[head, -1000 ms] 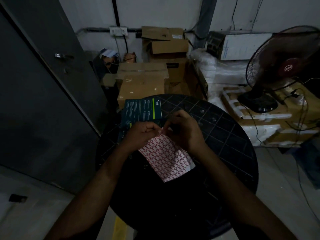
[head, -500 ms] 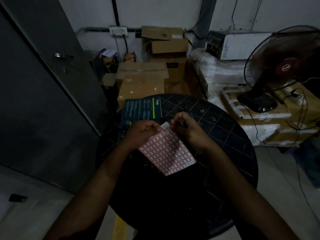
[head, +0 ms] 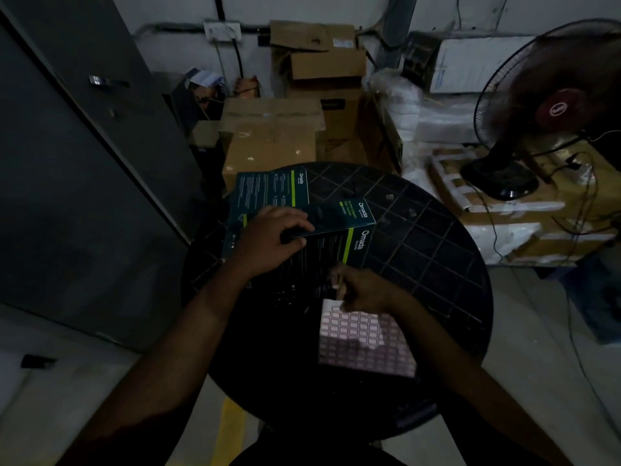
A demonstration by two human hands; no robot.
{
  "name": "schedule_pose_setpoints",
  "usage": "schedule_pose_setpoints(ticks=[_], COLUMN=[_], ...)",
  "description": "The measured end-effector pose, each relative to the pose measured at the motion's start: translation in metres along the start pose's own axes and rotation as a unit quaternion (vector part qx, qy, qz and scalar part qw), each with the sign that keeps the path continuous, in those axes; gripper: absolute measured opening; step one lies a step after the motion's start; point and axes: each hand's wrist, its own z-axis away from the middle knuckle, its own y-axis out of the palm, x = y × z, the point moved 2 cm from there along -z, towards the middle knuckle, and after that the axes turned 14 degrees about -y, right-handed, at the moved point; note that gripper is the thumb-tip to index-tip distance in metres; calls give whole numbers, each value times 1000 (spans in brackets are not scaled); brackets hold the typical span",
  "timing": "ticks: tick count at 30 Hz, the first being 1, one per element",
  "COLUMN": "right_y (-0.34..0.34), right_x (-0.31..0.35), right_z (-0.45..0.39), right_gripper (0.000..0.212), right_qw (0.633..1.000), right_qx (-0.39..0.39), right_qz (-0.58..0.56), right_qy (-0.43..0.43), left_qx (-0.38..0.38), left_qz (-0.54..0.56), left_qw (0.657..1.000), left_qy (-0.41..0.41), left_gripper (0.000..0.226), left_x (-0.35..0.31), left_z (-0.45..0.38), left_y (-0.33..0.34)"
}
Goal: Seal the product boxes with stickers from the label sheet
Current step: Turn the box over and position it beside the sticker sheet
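Left hand curled in a grip, right hand pinching

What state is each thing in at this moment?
Left hand: grips the top product box.
Right hand: pinches a small sticker, it seems.
Top product box: lifted at an angle.
Label sheet: flat on the table.
Fan: blades blurred, apparently spinning.

Round black table, top moulded in a square grid pattern. Directly on it: 1 red-and-white label sheet, lying flat just below the right hand; dark product boxes with green stripes, under and beyond the left hand, 1 at the table's far edge.
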Motion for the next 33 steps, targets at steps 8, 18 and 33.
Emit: schedule_pose_setpoints(ticks=[8,18,33], right_y=[54,80,9], right_x=[-47,-68,38], right_z=[-3,-1,7], right_gripper=[22,54,25], right_qw=[997,989,925], right_qx=[-1,-60,-353], right_qz=[79,127,-102], right_qy=[19,35,-97], left_qx=[-39,-36,-64], left_qz=[-82,-64,-1], left_qw=[995,996,998], left_qy=[45,44,20], left_gripper=[36,33,37], left_x=[-6,-6,3], left_z=[10,10,10], left_y=[8,6,8])
